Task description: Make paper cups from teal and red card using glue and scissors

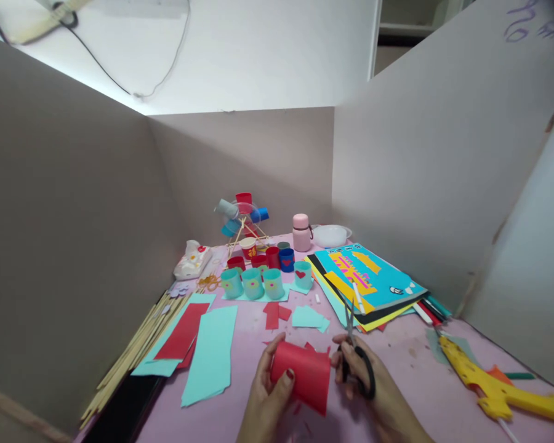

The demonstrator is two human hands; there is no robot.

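Note:
A red paper cylinder [306, 376] lies in my left hand [273, 384], thumb across its front and fingers behind it. My right hand [362, 369] grips black-handled scissors [369, 373], their blades pointing up and away from me. The right fingertips come close to the cylinder's right edge; whether they touch it I cannot tell. Small red paper scraps [277, 314] are scattered on the pink table beyond and beneath the cylinder. Light-blue paper pieces [308, 318] lie just past the scraps.
Light-blue paper cups [252, 284] stand mid-table, with red and blue ones behind. Paper strips [211, 351] and wooden sticks [133, 351] lie left. At right are a coloured paper pad [388, 284] and a yellow glue gun [484, 375]. A paper-cup wheel [244, 215] and pink flask [301, 234] stand farther back.

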